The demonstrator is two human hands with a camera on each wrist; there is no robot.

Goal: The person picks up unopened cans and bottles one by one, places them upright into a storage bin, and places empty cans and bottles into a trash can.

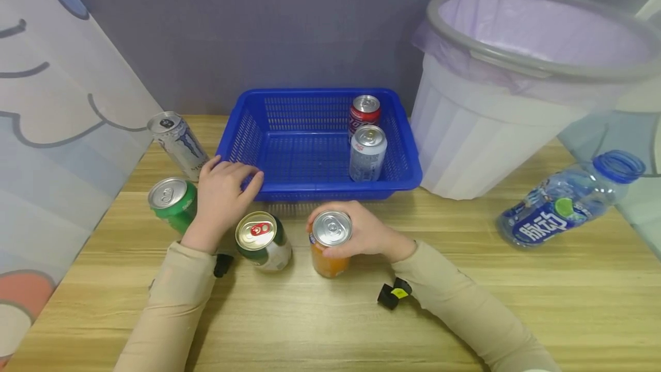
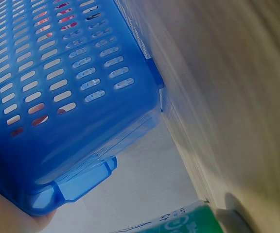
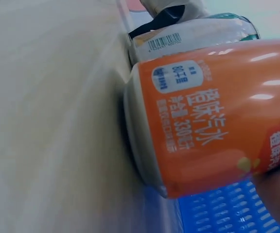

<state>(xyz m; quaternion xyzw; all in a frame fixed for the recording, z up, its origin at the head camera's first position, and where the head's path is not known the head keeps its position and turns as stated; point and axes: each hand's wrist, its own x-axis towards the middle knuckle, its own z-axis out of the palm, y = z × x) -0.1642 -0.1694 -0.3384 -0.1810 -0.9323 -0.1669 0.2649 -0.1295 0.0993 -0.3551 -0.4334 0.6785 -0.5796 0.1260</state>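
Observation:
My right hand [image 1: 361, 231] grips an orange soda can [image 3: 203, 121] around its upper part, in front of the blue plastic basket [image 1: 320, 189]. The can is upright; whether its base touches the table I cannot tell. My left hand [image 1: 222, 197] holds the basket's front left corner, with fingers over the rim. Between my hands stands a green and white can [image 1: 268, 251] with a gold top and red tab. Left of my left hand are a green can [image 1: 181, 205] and a tall white can [image 1: 183, 148]. Inside the basket, at its right, stand a red can [image 1: 361, 113] and a silver-white can [image 1: 368, 157].
A white trash bin [image 1: 465, 125] with a purple liner stands right of the basket. An uncapped clear plastic bottle [image 1: 563, 205] with a blue label leans at the right of the wooden table [image 1: 289, 326]. A grey wall [image 1: 258, 22] rises behind.

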